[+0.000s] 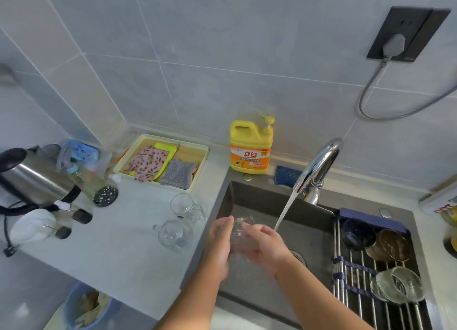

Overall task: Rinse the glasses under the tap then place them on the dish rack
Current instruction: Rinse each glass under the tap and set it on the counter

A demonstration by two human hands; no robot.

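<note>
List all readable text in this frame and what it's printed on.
"立白": large red characters on the orange label of the yellow pump-top detergent jug behind the sink.
Smaller print on that same label: too small to read.
Small dark mark on the clear glass mug on the counter: blurred, unreadable.
Colourful packaging at the right edge: print blurred, unreadable.

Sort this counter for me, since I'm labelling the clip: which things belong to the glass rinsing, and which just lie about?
In the job: glass held in left hand and right hand; running tap; sink; two glass mugs on the counter; dish rack.

Lying about: detergent bottle, tray of cloths, kettle, bowls on the rack.
</note>
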